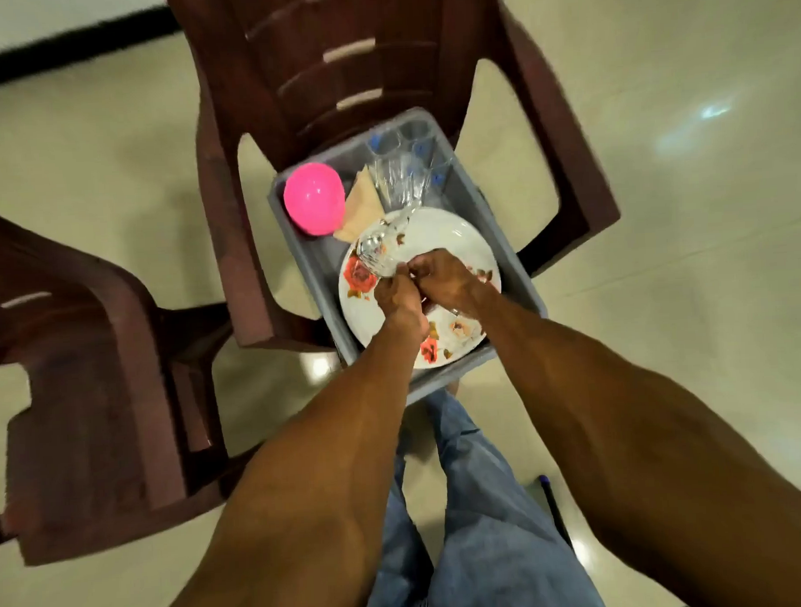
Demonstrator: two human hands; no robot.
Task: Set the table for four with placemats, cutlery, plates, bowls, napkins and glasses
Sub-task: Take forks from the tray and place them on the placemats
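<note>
A grey plastic bin [521, 270] rests on the seat of a maroon plastic chair [332, 54]. It holds a white floral plate [451, 241], a pink bowl [314, 199], a beige napkin [362, 206] and several clear glasses [400, 175] standing at the back. Over the plate, my left hand [398, 298] grips a clear glass [378, 253] that is tilted on its side. My right hand [443, 280] is curled beside it, fingertips meeting the left hand at the glass's end. What the right hand holds is hidden.
A second maroon chair [85, 386] stands at the left, close to the first. The floor [656, 108] is glossy pale tile. My legs in blue jeans [482, 529] are below the bin, and a dark thin object [557, 512] lies by my right leg.
</note>
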